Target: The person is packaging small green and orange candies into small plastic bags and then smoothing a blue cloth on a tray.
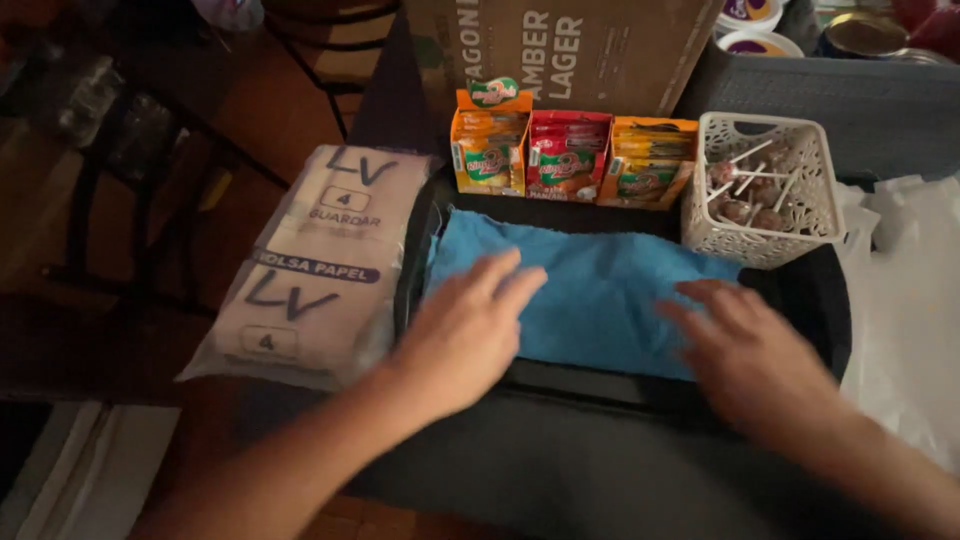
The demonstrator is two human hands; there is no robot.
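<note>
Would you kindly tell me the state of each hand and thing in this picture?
Left hand: open, fingers spread, flat on the blue cloth.
Right hand: open, palm down, at the cloth's right edge.
Blue cloth: spread flat, slightly wrinkled.
White basket: upright, holding lollipops.
Lollipops: heaped, sticks pointing up.
Three candy display boxes: upright, opened, full of packets.
Paper-bag pack: sealed in plastic, lying flat.
Cardboard box: standing behind, closed.

Dim warm light, reddish-brown floor (pixel 250 120) at far left, dark metal chair frame (pixel 150 200) standing on it, pale strip (pixel 90 470) at near left, perhaps a mat, large brown cardboard box (pixel 570 45) far centre
</note>
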